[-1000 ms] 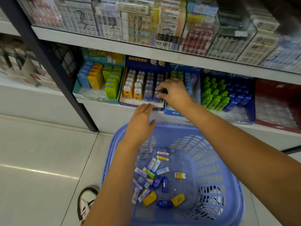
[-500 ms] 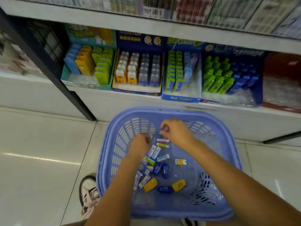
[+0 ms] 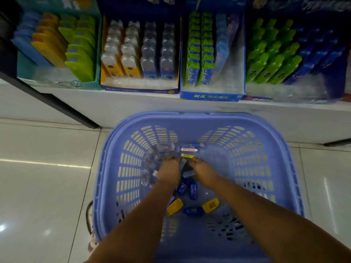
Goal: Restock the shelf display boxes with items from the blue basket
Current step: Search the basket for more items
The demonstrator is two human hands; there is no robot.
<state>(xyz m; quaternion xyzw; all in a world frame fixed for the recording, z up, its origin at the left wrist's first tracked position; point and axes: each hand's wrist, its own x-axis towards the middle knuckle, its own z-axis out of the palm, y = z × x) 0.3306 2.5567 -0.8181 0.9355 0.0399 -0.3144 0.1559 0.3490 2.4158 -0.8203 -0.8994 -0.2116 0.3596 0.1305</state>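
Note:
The blue basket (image 3: 199,118) stands on the floor in front of the low shelf. Both my hands reach deep into it. My left hand (image 3: 170,168) and my right hand (image 3: 202,168) lie side by side over the pile of small items, fingertips down next to a yellow stick (image 3: 188,156) and a pink stick (image 3: 189,149). Blur hides whether either hand grips anything. Small blue items (image 3: 192,188), two yellow clips (image 3: 174,205) and another blue piece (image 3: 192,210) lie nearer to me.
Display boxes line the shelf: a teal box (image 3: 57,44) of blue, yellow and green clips, an orange-and-blue box (image 3: 140,52) of clear-capped items, a blue box (image 3: 211,95) with green packs, and a dark box (image 3: 284,54) of green and blue bottles. My shoe (image 3: 90,215) is left of the basket.
My right hand has left the shelf box and both hands have dropped into the basket. The camera has tilted down and moved closer.

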